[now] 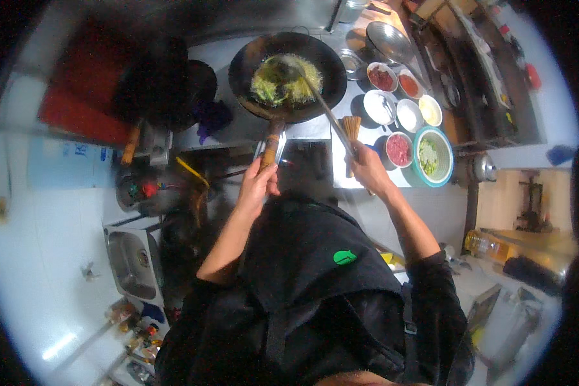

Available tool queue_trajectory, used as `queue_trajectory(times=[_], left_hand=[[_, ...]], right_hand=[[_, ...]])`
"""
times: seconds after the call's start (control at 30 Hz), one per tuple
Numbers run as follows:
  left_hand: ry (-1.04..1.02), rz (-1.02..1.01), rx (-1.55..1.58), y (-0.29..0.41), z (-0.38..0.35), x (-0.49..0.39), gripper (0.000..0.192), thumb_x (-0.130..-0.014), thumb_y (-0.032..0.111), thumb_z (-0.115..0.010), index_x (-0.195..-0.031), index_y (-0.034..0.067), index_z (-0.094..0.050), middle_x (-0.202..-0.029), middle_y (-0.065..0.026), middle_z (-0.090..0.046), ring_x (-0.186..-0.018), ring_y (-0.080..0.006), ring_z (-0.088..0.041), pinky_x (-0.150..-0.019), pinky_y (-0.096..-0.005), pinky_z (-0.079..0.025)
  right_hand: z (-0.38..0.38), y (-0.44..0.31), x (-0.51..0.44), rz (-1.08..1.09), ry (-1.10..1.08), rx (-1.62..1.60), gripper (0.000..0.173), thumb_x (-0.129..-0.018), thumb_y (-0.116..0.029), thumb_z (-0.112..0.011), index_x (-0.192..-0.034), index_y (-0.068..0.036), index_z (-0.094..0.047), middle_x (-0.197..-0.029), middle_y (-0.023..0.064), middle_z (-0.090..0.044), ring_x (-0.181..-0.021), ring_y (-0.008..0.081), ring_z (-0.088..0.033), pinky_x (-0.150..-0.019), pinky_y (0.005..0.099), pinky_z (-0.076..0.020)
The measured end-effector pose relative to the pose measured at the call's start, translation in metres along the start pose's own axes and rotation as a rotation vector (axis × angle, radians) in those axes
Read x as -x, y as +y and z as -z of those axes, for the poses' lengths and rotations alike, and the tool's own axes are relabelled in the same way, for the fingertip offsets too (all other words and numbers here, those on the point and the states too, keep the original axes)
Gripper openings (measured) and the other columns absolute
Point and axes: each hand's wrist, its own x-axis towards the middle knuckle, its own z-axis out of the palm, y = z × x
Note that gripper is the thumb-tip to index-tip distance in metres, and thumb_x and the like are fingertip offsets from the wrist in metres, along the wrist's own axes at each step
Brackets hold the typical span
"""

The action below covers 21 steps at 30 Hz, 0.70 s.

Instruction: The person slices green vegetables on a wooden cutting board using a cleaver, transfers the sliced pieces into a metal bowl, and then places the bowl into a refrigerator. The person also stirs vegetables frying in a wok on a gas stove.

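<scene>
My left hand (256, 187) grips the wooden handle (270, 147) of a dark wok (334, 72). Bubbling yellowish oil (311, 72) covers the wok's bottom, with green pieces of food (268, 92) in it. My right hand (369, 170) is closed around the long shaft of a metal ladle (325, 107). The ladle's bowl is down in the oil, so its contents cannot be made out. A bamboo wok brush (351, 126) lies on the counter just beyond my right hand.
Right of the wok stand a bowl of pink raw meat (398, 150), a turquoise-rimmed colander (433, 178) with chopped greens, and several seasoning bowls (381, 107). A metal strainer (389, 41) lies farther back. A second dark wok (202, 87) is at the left, and a steel sink (131, 265) lower left.
</scene>
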Motion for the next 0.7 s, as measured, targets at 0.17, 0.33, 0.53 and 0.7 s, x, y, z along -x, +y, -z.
queue_trajectory(times=[0.17,0.33,0.53,0.7], left_hand=[[-0.089,-0.010,0.047,0.001,0.007,0.003,0.024,-0.105,0.019,-0.064,-0.125,0.006,-0.060,-0.084,0.0003,-0.059,-0.065,-0.0097,-0.057,-0.063,-0.0293,-0.055],[-0.057,-0.002,0.027,0.000,0.008,0.004,0.034,-0.105,0.017,-0.065,-0.135,0.005,-0.056,-0.091,-0.0025,-0.062,-0.070,-0.0118,-0.061,-0.067,-0.0299,-0.057],[-0.049,-0.014,0.033,-0.005,0.010,0.009,0.043,-0.104,0.016,-0.064,-0.143,0.002,-0.052,-0.097,-0.0059,-0.065,-0.076,-0.0136,-0.063,-0.072,-0.0297,-0.056],[-0.027,-0.032,0.044,-0.009,0.012,0.010,0.041,-0.105,0.016,-0.064,-0.142,0.001,-0.053,-0.098,-0.0068,-0.067,-0.077,-0.0136,-0.064,-0.073,-0.0301,-0.055]], right_hand=[[-0.017,-0.008,-0.002,-0.092,0.222,-0.191,0.045,-0.101,-0.019,-0.061,-0.139,0.002,-0.055,-0.072,0.0048,-0.057,-0.056,0.0137,-0.056,-0.051,0.0332,-0.0466],[-0.016,-0.024,0.008,-0.261,0.011,-0.582,0.017,-0.103,-0.017,-0.060,-0.107,-0.001,-0.058,-0.065,-0.0011,-0.050,-0.044,0.0093,-0.047,-0.040,0.0284,-0.0392],[-0.001,-0.034,0.003,-0.307,-0.154,-0.941,0.014,-0.104,-0.016,-0.060,-0.111,-0.004,-0.059,-0.067,-0.0032,-0.049,-0.044,0.0084,-0.045,-0.038,0.0250,-0.0340],[0.001,-0.028,-0.001,-0.239,0.014,-0.466,0.028,-0.103,-0.015,-0.060,-0.126,0.001,-0.059,-0.067,-0.0022,-0.051,-0.045,0.0090,-0.048,-0.039,0.0273,-0.0385]])
